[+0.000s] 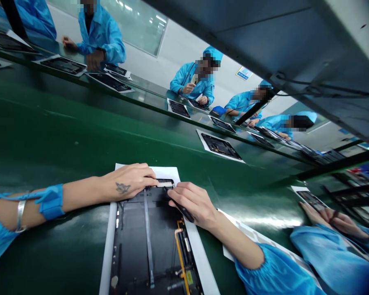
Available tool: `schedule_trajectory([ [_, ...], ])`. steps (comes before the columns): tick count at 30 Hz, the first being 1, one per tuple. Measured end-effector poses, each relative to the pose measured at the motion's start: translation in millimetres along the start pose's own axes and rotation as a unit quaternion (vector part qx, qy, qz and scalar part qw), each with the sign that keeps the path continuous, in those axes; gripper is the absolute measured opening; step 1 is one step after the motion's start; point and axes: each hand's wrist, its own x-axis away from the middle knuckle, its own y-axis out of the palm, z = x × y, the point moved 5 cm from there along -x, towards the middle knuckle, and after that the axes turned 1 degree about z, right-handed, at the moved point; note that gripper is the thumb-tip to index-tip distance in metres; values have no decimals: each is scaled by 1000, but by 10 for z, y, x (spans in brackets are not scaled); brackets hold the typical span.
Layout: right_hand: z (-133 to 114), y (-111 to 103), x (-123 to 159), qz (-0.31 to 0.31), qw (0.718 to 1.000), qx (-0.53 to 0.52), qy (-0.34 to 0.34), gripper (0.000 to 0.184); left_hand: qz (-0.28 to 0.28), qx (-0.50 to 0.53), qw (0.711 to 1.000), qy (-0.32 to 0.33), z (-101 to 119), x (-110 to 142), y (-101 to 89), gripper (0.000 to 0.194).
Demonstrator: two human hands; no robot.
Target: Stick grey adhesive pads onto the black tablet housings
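Open tablet housing (144, 241), dark, interior exposed, lying on a white paper sheet (199, 258) on the green belt surface (49, 135), its long axis running away from the wearer. A yellow-orange flex cable (180, 254) runs along the right side of the interior; a thin grey strip (147, 233) runs lengthwise near the middle. Right hand (192, 203): grip clenched on a slim black tool (181, 211), held across the housing's right edge, its tip toward the far end. Left hand (127, 182): fingers (150, 178) curled over the far edge of the housing, just beside a small pale part (164, 184); cannot tell whether this grip clamps or only rests. The two hands nearly meet there. Left forearm bears a blue wrist strap (51, 203) and a metal band (20, 215), both above the wrist. Farther along the belt, more housings on white sheets (219, 146). Across it sit co-workers in blue gowns (184, 78), one holding a tool (193, 84) at chest height. Lower right, a co-worker's hands (335, 219) lie on another device (310, 200). A dark overhead shelf (264, 37) crosses the top of the view.
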Motion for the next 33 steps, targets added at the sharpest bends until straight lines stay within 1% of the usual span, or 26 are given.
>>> schedule_trajectory([
  [6, -2, 8, -3, -7, 1000, 1, 0, 15, 0, -11, 1000, 4, -1, 6, 10, 32],
  [9, -1, -9, 17, 11, 1000, -27, 1, 14, -9, -21, 1000, 1, -7, 4, 23, 33],
  [10, 24, -28, 29, 29, 998, -47, 19, 14, -14, -23, 1000, 0, -9, 2, 26, 34],
  [11, 75, -51, 45, 53, 995, -66, 58, 13, -18, -25, 1000, -1, -10, -1, 27, 35],
  [12, 153, -72, 72, 80, 986, -83, 119, 13, -22, -27, 999, -1, -10, -5, 25, 36],
  [13, 252, -84, 113, 104, 970, -96, 198, 14, -25, -27, 999, -1, -10, -9, 22, 37],
  [14, 358, -82, 169, 121, 945, -110, 283, 16, -27, -27, 999, -1, -9, -13, 17, 38],
  [15, 455, -66, 234, 132, 913, -128, 364, 19, -27, -26, 999, 0, -8, -17, 10, 39],
  [16, 533, -36, 296, 138, 879, -154, 430, 23, -27, -24, 999, 0, -5, -20, 3, 39],
  [17, 592, 2, 348, 140, 846, -186, 480, 26, -26, -22, 999, 1, -3, -23, -4, 40],
  [19, 654, 74, 411, 147, 794, -251, 534, 31, -23, -16, 1000, 1, 6, -23, -17, 41],
  [20, 666, 101, 425, 150, 776, -275, 548, 32, -22, -14, 1000, 1, 10, -20, -22, 41],
  [22, 666, 135, 434, 153, 755, -302, 561, 34, -24, -14, 1000, 1, 18, -13, -27, 42],
  [23, 662, 140, 431, 157, 752, -307, 562, 34, -27, -16, 1000, 2, 19, -11, -27, 42],
  [25, 653, 135, 419, 167, 754, -305, 558, 32, -37, -28, 999, 3, 14, -21, -18, 45],
  [28, 646, 113, 392, 180, 771, -291, 536, 29, -66, -64, 996, 4, -15, -95, 25, 52],
  [30, 629, 84, 351, 177, 797, -278, 506, 26, -93, -89, 992, 5, -34, -179, 74, 55],
  [33, 557, -12, 230, 161, 858, -238, 427, 20, -113, -112, 987, 11, -30, -293, 129, 54],
])
